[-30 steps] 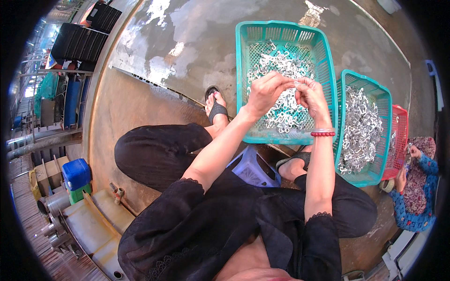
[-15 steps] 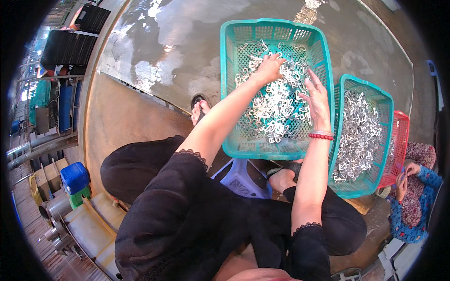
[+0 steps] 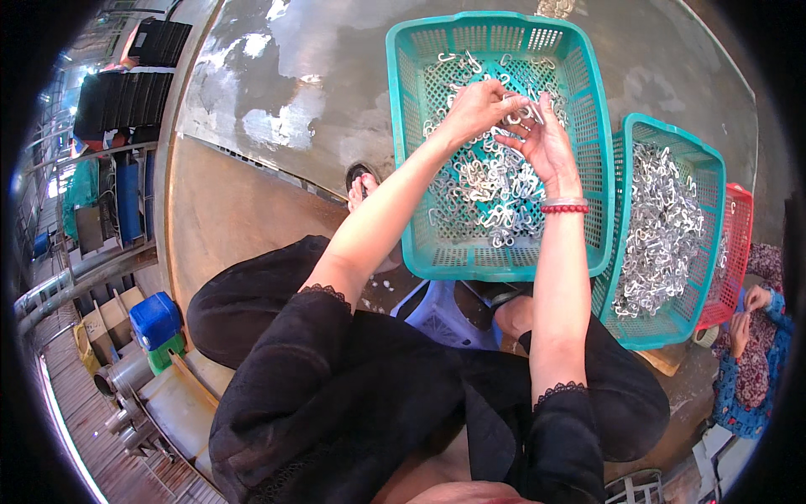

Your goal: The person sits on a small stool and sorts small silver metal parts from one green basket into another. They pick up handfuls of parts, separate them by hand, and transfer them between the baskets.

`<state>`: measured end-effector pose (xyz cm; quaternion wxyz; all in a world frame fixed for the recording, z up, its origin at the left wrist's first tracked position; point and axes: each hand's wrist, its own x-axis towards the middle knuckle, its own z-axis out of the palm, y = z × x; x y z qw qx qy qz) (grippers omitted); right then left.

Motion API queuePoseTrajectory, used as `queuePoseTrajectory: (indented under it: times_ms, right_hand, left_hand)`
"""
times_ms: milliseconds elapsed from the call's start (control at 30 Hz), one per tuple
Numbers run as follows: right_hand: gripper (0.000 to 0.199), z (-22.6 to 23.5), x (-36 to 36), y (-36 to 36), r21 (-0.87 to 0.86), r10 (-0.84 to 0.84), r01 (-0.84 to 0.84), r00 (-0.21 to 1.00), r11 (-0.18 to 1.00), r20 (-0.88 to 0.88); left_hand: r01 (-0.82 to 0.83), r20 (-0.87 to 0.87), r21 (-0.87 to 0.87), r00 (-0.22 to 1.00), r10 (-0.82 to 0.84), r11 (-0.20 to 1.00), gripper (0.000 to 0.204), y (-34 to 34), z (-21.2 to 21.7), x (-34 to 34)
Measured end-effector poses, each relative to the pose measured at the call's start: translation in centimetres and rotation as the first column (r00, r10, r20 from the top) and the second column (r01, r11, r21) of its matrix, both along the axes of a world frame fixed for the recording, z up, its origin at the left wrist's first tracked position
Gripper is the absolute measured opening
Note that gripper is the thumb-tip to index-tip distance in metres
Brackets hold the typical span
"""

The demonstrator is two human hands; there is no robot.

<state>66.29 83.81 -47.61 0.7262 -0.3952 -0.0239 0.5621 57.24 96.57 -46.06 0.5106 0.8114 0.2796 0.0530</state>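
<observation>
My left hand (image 3: 477,107) and my right hand (image 3: 547,144) meet over a teal plastic basket (image 3: 411,160) that holds a pile of small silvery metal hooks (image 3: 491,189). Both hands pinch a few of these hooks (image 3: 522,107) between their fingertips, above the pile. A red bead bracelet (image 3: 562,206) circles my right wrist. I sit low on a pale purple stool (image 3: 441,312), in black clothes, with one sandalled foot (image 3: 361,186) beside the basket.
A second teal basket (image 3: 701,168) full of the same metal pieces stands to the right, with a red basket (image 3: 739,244) beyond it. Another person (image 3: 751,353) sits at the right edge. Wet concrete floor (image 3: 294,92) lies ahead; a blue canister (image 3: 154,319) and black crates (image 3: 126,97) stand left.
My hands have lifted from the pile and come together higher over the basket, now holding hooks between them. The view has tilted slightly.
</observation>
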Motion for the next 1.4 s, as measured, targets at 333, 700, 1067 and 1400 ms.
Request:
queuePoseTrajectory:
  times_ms: [333, 700, 1067, 1400]
  right_hand:
    - [0.027, 1.3, -1.3, -3.0, -0.091, -0.251, 0.271, 0.950, 0.958, 0.184]
    - [0.047, 8.0, -0.2, -1.6, 0.128, -0.098, 0.090, 0.993, 0.988, 0.062]
    - [0.062, 5.0, 2.3, -0.6, -0.065, -0.103, 0.145, 0.896, 0.987, 0.431]
    - [0.069, -8.3, -1.4, 1.7, -0.678, 0.721, 0.318, -0.029, 0.663, 0.692]
  left_hand:
    - [0.042, 0.293, -0.785, 0.904, 0.310, 0.618, 0.032, -0.3, 3.3, -3.7]
    - [0.018, 0.295, -0.530, 0.941, 0.165, 0.848, 0.032, 4.7, 8.0, -2.5]
    - [0.030, 0.292, -0.294, 0.955, 0.060, 0.955, 0.069, 7.9, 0.0, 0.7]
    - [0.143, -0.207, 0.473, 0.977, -0.048, 0.869, 0.023, 1.4, -11.6, -2.1]
